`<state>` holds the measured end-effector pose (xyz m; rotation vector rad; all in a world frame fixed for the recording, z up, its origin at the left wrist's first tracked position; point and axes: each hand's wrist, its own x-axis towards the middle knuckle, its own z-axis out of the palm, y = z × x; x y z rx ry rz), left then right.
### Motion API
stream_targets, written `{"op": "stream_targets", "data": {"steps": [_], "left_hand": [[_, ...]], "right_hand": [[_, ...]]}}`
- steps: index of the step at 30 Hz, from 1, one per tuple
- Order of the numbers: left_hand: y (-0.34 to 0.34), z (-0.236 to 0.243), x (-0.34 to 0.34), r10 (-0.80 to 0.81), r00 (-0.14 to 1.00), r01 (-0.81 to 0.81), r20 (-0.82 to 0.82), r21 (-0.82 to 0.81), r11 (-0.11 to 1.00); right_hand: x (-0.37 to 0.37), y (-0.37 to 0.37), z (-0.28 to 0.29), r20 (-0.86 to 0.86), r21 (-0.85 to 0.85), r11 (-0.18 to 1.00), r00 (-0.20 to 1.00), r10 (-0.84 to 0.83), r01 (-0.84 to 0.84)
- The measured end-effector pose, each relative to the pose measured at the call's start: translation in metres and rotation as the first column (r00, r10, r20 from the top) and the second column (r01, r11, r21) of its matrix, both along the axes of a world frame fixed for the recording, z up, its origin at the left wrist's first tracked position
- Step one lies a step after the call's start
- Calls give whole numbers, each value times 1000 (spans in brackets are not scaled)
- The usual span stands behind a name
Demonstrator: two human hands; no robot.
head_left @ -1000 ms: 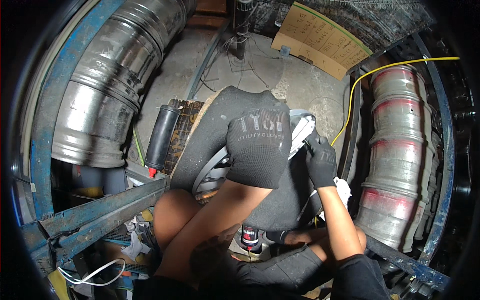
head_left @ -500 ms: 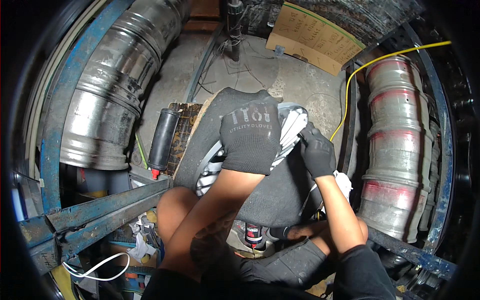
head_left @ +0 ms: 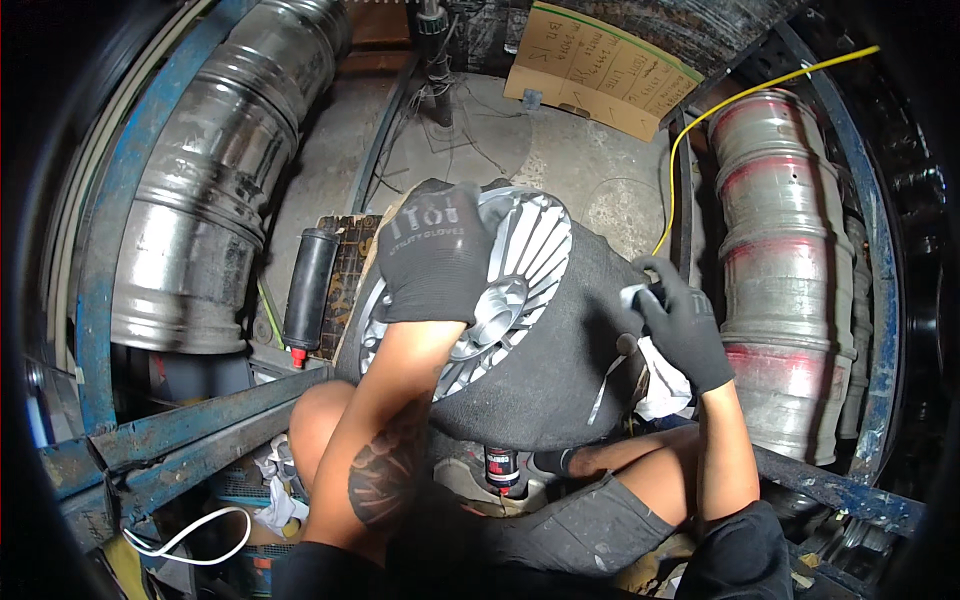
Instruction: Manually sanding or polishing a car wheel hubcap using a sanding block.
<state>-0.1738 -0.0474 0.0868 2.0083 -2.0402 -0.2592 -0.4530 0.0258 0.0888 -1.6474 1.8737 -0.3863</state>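
A silver multi-spoke wheel cover [head_left: 525, 255] lies face up, slightly tilted, on a stand topped with dark grey carpet [head_left: 590, 340]. My gloved left hand [head_left: 440, 250] is closed over its left side; the fingertips are partly hidden beyond the far edge. To the right of the cover, apart from it, my gloved right hand [head_left: 685, 320] pinches a small bit of white cloth between thumb and fingers. More white cloth [head_left: 662, 385] hangs below that hand, beside the carpeted stand; whether it is the same piece I cannot tell.
Polished wheel rims [head_left: 190, 230] are stacked at left, dull rims with red marks [head_left: 770, 260] at right, both inside blue metal frames. A black cylinder with a red tip [head_left: 312, 285] stands left of the stand. A yellow cord [head_left: 672, 190] and written-on cardboard [head_left: 600, 75] lie beyond.
The wheel cover has turned from nearly edge-on to facing up, with my left hand still on it. My right hand has left its edge and moved right and down, to the white cloth.
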Motion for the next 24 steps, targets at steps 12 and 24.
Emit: {"op": "stream_targets", "data": {"steps": [12,24], "left_hand": [[-9,-8,-1,22,999,-22,23,-6,1000],[-16,14,-14,-25,999,22,22,131,991]], "right_hand": [[-24,-33,-46,576,279,960,803,-152,-19],[-20,-53,-97,544,297,955,822,-166,-3]]}}
